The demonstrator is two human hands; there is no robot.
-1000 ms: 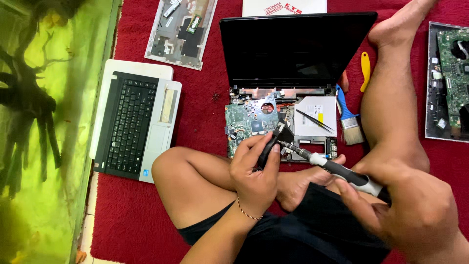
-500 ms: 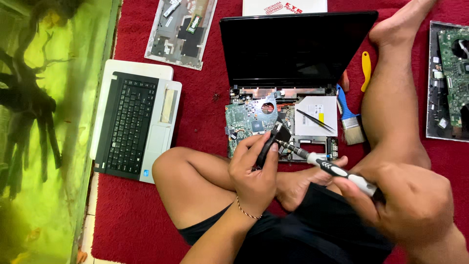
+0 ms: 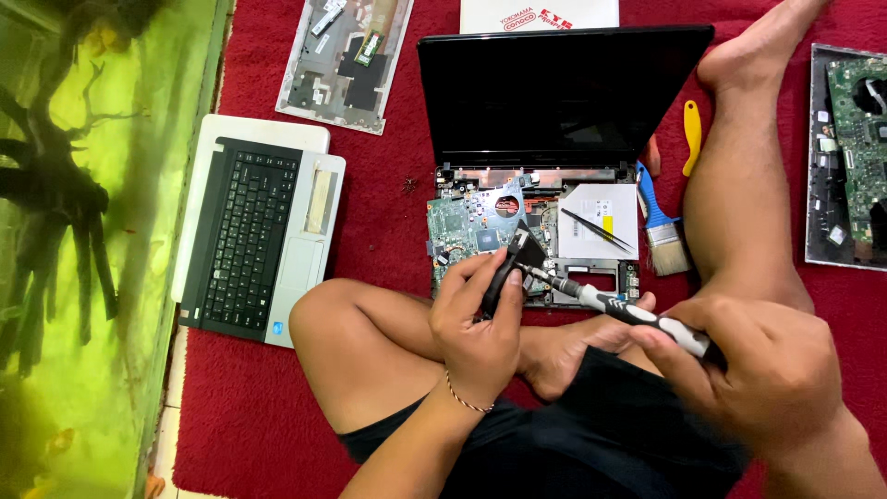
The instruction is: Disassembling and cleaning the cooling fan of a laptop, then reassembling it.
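I sit cross-legged on a red carpet before an opened laptop point(image 3: 554, 102) whose base shows a green circuit board point(image 3: 467, 231). My left hand point(image 3: 476, 319) grips a small black part point(image 3: 506, 268) upright over the board. My right hand point(image 3: 767, 374) holds a black and white screwdriver point(image 3: 614, 307) whose tip meets that black part. Black tweezers point(image 3: 596, 229) lie on the silver drive point(image 3: 601, 222) in the base.
A detached keyboard panel point(image 3: 254, 236) lies at left beside a fish tank point(image 3: 83, 240). A bottom cover point(image 3: 346, 60) lies at top left, another circuit board point(image 3: 855, 152) at far right. A blue brush point(image 3: 661, 231) and yellow pry tool point(image 3: 691, 134) sit by my right leg.
My right hand and the screwdriver have shifted slightly to the right and down; the left hand keeps its hold on the black part.
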